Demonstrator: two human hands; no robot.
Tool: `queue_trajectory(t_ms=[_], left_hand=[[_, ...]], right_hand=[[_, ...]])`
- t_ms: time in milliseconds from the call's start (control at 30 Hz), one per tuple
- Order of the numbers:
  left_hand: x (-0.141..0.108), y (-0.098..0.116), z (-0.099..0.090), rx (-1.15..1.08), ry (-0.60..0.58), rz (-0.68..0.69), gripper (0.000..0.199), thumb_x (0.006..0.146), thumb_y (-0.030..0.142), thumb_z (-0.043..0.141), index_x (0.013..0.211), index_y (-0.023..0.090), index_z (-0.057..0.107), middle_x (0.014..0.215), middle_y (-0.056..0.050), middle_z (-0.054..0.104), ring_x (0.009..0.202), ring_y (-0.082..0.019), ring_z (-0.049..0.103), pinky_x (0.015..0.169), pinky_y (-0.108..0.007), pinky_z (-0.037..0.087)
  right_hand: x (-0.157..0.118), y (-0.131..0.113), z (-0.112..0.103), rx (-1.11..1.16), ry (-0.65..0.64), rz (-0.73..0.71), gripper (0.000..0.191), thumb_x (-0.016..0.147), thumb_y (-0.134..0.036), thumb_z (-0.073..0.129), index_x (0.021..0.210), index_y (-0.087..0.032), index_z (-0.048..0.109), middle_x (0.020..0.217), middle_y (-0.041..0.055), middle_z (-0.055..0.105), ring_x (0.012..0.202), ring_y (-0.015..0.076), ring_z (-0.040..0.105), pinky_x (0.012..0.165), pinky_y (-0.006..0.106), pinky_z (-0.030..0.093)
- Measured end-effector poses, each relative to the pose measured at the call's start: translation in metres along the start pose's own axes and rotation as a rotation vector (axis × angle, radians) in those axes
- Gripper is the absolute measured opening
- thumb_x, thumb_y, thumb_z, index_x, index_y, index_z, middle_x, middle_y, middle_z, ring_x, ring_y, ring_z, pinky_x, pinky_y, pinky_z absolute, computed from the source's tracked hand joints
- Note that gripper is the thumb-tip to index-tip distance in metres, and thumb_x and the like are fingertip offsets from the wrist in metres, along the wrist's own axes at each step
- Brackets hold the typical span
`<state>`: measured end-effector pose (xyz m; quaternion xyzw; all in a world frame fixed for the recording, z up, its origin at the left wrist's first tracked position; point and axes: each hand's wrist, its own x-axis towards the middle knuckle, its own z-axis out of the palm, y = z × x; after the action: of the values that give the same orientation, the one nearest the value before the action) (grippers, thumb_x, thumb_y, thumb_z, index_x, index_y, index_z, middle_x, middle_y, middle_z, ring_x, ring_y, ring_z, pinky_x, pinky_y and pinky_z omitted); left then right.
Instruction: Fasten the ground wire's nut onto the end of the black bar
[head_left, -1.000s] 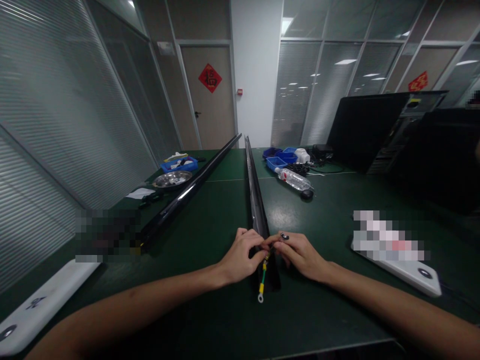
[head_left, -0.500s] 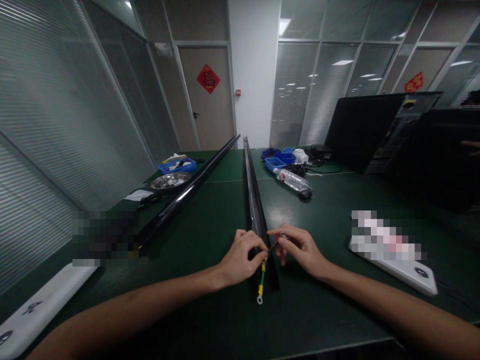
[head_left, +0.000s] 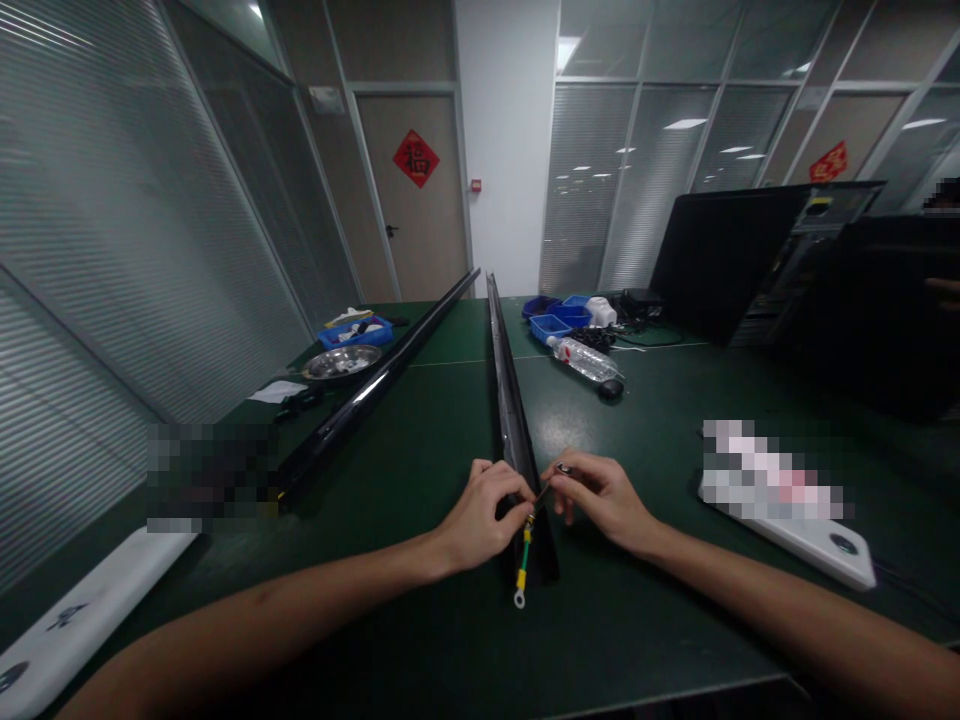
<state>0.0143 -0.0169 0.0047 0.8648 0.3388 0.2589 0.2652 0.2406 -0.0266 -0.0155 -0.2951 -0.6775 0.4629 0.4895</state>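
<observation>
A long black channel (head_left: 510, 400) runs away from me down the middle of the green table. Over its near end, my left hand (head_left: 491, 510) pinches at the upper end of a short green-and-yellow wire (head_left: 526, 550), whose ring terminal hangs toward me. My right hand (head_left: 592, 495), just right of the channel, has its fingers closed on a small thin metal tool (head_left: 546, 490) that reaches toward my left fingertips. What sits right between the left fingertips is too small to tell.
A second black bar (head_left: 360, 400) lies to the left, near a metal bowl (head_left: 341, 362) and a blue tray (head_left: 356, 332). Further right are blue bins (head_left: 551, 326), a plastic bottle (head_left: 585, 362) and a white device (head_left: 810, 535). A person's hand (head_left: 945, 290) shows at the right edge.
My right forefinger has drawn in toward the thumb on the thin tool. My left hand and the wire have hardly moved.
</observation>
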Motion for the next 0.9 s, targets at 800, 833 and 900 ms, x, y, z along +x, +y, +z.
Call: queue_trajectory(t_ms=[800, 833, 900], left_hand=[[0.0, 0.002, -0.001, 0.011, -0.032, 0.04, 0.01, 0.095, 0.014, 0.061, 0.091, 0.02, 0.068, 0.094, 0.0, 0.069, 0.099, -0.019, 0.06, 0.093, -0.038, 0.029], [0.0, 0.001, -0.001, 0.011, -0.031, 0.043, 0.01, 0.095, 0.014, 0.061, 0.091, 0.02, 0.068, 0.094, 0.001, 0.069, 0.098, -0.019, 0.061, 0.092, -0.038, 0.029], [0.0, 0.001, -0.001, 0.012, -0.029, 0.048, 0.01, 0.094, 0.013, 0.061, 0.092, 0.02, 0.068, 0.094, 0.001, 0.069, 0.098, -0.019, 0.061, 0.092, -0.038, 0.029]], right_hand=[[-0.001, -0.011, -0.002, -0.237, -0.055, -0.133, 0.019, 0.104, -0.03, 0.06, 0.105, -0.017, 0.074, 0.083, 0.002, 0.062, 0.059, 0.0115, 0.063, 0.057, 0.023, 0.053], [-0.001, -0.011, -0.002, -0.237, -0.056, -0.134, 0.019, 0.104, -0.03, 0.06, 0.105, -0.017, 0.074, 0.083, 0.0021, 0.062, 0.059, 0.0115, 0.063, 0.057, 0.023, 0.053], [-0.001, -0.013, -0.002, -0.241, -0.058, -0.139, 0.021, 0.105, -0.031, 0.058, 0.104, -0.017, 0.074, 0.083, 0.0022, 0.062, 0.059, 0.0115, 0.062, 0.057, 0.023, 0.053]])
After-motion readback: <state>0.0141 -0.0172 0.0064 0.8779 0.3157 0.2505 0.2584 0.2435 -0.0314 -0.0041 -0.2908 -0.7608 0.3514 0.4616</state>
